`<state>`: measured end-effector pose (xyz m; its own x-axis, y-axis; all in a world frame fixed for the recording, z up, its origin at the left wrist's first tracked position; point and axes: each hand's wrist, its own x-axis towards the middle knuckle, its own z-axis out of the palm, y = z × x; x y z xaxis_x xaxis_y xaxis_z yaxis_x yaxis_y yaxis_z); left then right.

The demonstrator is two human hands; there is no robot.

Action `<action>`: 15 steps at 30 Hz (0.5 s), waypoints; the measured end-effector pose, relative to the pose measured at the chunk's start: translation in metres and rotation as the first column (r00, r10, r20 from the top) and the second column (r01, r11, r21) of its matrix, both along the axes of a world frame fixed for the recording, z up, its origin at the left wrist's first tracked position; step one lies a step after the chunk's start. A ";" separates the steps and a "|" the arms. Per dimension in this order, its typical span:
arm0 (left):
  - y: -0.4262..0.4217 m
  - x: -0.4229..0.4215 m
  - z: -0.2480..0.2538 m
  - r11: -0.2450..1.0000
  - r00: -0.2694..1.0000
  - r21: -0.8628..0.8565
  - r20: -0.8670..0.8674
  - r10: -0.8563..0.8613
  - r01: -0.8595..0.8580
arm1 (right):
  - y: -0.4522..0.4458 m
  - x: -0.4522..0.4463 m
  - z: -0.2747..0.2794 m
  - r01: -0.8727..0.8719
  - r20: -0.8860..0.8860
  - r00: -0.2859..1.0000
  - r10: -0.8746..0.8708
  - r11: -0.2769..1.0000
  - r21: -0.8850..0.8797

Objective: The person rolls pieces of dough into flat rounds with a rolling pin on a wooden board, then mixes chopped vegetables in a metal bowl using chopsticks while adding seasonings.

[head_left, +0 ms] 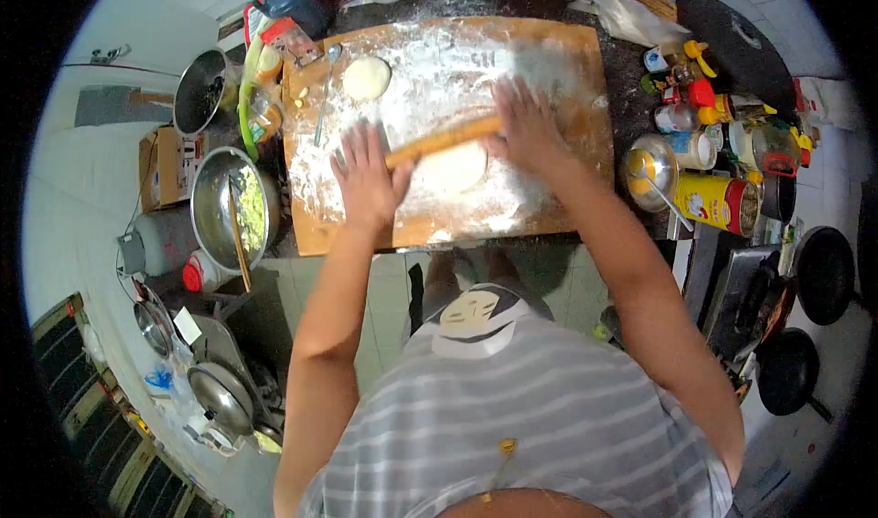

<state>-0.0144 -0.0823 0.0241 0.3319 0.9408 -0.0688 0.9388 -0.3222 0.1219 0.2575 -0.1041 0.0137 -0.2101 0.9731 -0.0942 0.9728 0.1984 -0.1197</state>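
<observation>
Spread fingers (359, 143) on the left hand (368, 181), thumb apart, at the left end of a wooden rolling pin (445, 142). Fanned a little too, the fingers of the right hand (532, 136), laid over the opposite end; contact beneath both palms hidden, so hard to tell.

Far left, a pale wall (78, 180) and, before it, a cardboard box (159, 166). Lower down, a metal lid (219, 401). Closer in, a smaller metal bowl (190, 84) with something dark inside, then a larger steel bowl (205, 212) of shredded pale-green food (247, 212), chopsticks (240, 244) across it and jutting past the near rim. Just beside the board, a long green stalk (245, 106).

Next, the wooden board (315, 237) itself, white with flour, smeared and streaky through the middle, brown along the near edge. On it, from the left: a metal spoon (326, 88), a flat round of dough (367, 79) beyond the left hand, then another flattened piece (455, 172) between the hands, far edge at the slanted pin.

Below, pale floor tiles (380, 289) and a striped shirt (512, 417). Rightward, dark countertop (629, 97), a small metal bowl (637, 189) with something yellow inside, crowded jars (692, 149), a yellow tin (709, 200). Along the far right, two black pans (824, 276).
</observation>
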 end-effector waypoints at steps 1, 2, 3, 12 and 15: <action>0.011 0.003 -0.007 0.994 0.997 0.079 -0.012 0.073 -0.072 | 0.016 0.004 -0.011 0.029 -0.066 0.997 -0.030 0.999 -0.012; 0.010 0.008 -0.004 0.995 0.998 0.073 -0.022 0.066 -0.064 | 0.026 0.007 -0.017 0.057 -0.125 0.990 -0.059 0.998 -0.019; -0.005 0.011 0.004 0.999 0.995 0.021 -0.096 -0.022 0.024 | 0.009 0.012 -0.015 0.043 -0.074 0.996 -0.050 0.994 -0.096; 0.002 0.002 0.002 0.981 0.973 0.005 -0.123 0.195 -0.196 | 0.017 0.006 -0.003 -0.027 -0.089 0.996 0.028 1.000 0.005; -0.029 0.014 0.019 1.000 0.984 0.020 -0.179 -0.014 0.018 | 0.003 0.024 -0.022 0.055 -0.142 0.987 -0.068 0.994 -0.094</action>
<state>-0.0006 -0.1109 0.0433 0.3307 0.9375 -0.1082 0.9396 -0.3378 -0.0550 0.2812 -0.1014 -0.0088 -0.1681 0.9736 -0.1547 0.9538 0.1210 -0.2751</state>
